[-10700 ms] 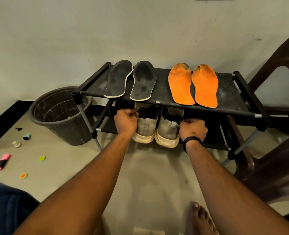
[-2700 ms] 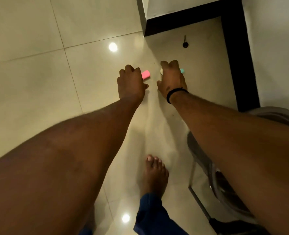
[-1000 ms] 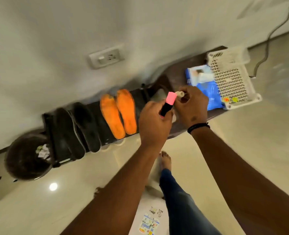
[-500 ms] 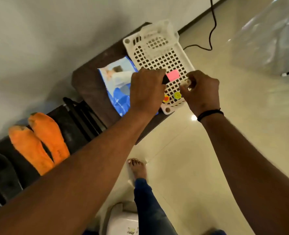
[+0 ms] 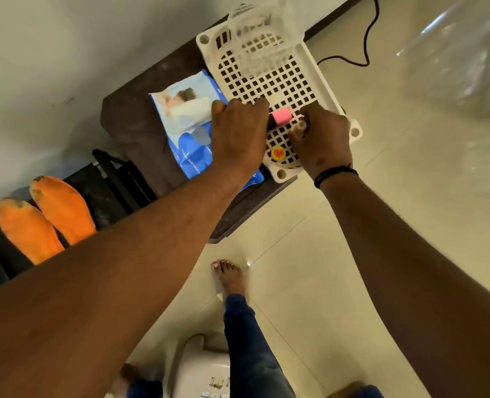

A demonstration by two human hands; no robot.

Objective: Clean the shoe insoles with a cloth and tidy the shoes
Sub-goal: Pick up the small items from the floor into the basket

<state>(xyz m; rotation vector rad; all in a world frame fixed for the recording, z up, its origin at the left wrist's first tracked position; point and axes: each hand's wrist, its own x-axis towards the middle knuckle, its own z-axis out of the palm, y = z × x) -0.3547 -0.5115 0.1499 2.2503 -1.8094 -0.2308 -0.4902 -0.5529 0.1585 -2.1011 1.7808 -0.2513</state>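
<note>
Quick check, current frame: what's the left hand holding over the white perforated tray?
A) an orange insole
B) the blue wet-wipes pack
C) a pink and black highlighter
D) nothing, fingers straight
C: the left hand is curled round a pink and black highlighter over the white tray; the orange insoles lie on the rack, and the wipes pack lies flat beside the tray.

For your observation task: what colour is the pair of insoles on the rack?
Orange insoles, worn dark at the toes, in the head view.
</note>
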